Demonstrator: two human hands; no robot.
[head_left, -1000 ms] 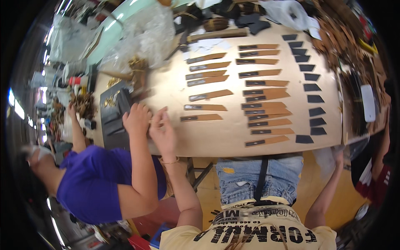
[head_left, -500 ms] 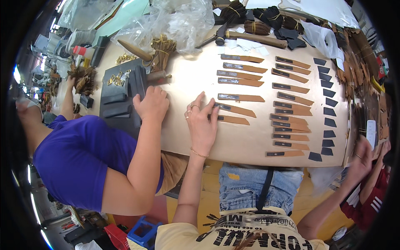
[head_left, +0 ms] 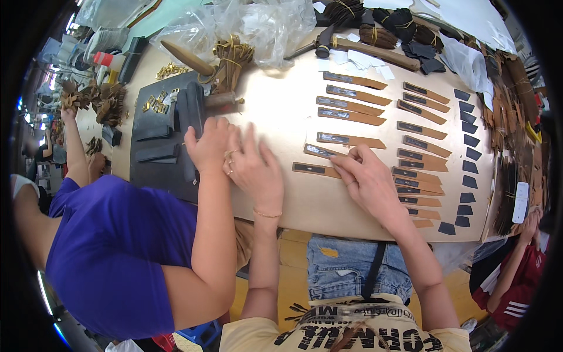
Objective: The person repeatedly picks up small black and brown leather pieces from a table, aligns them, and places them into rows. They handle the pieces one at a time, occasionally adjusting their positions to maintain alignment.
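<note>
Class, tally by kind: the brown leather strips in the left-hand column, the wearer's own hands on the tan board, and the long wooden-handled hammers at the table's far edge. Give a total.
Brown leather strips, left-hand column: 7
Wearer's hands on the tan board: 2 (left hand, right hand)
Long wooden-handled hammer: 1
Total: 10

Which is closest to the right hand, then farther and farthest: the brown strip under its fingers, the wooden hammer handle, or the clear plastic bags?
From the right hand:
1. Brown strip, at its fingertips.
2. Wooden hammer handle, far side of the table.
3. Clear plastic bags, far left corner.
</note>
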